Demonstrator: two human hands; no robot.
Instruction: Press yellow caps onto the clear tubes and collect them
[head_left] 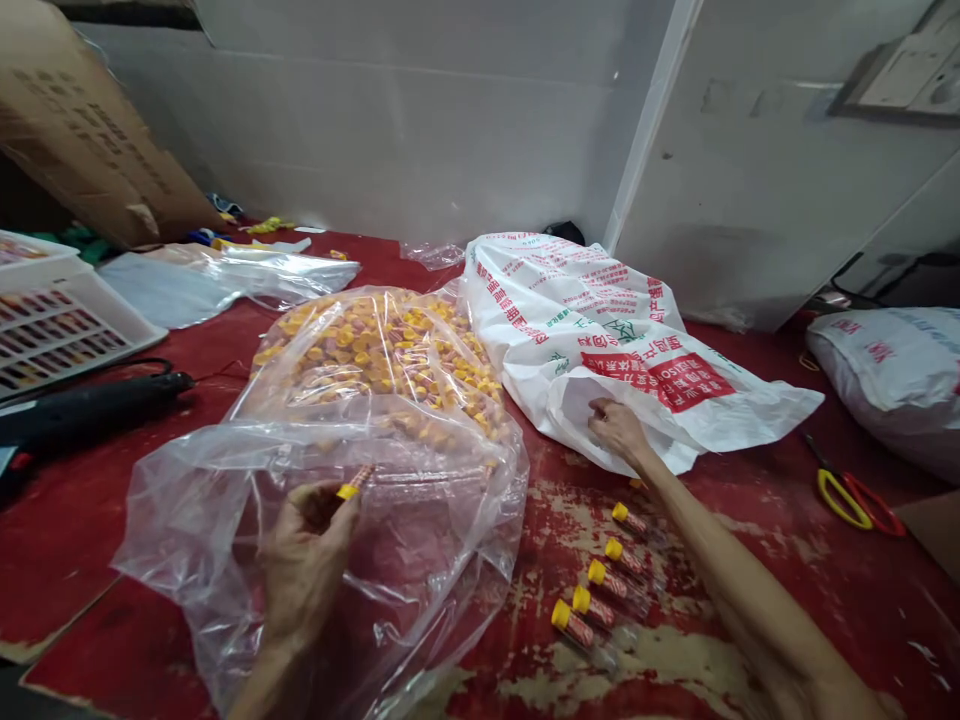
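Nearest, the left hand [304, 565] — fingers curled narrow, gripping a yellow-capped tube [354, 482] over a clear plastic bag [442, 530]. Just right of that bag, five more capped tubes [600, 585] in a loose row on a worn red tabletop [90, 530]. Next, the right hand [616, 428], fingers at the mouth of a red-printed white woven sack [577, 330], whether pinching or only resting hard to tell. Farther up inside the bag, a heap of capped tubes [375, 360]. Off left, a black hand tool [90, 410] and a white plastic crate [60, 310]; off right, red-and-yellow scissors [855, 505] and a second white sack [892, 380] — beyond, a white wall [390, 120].
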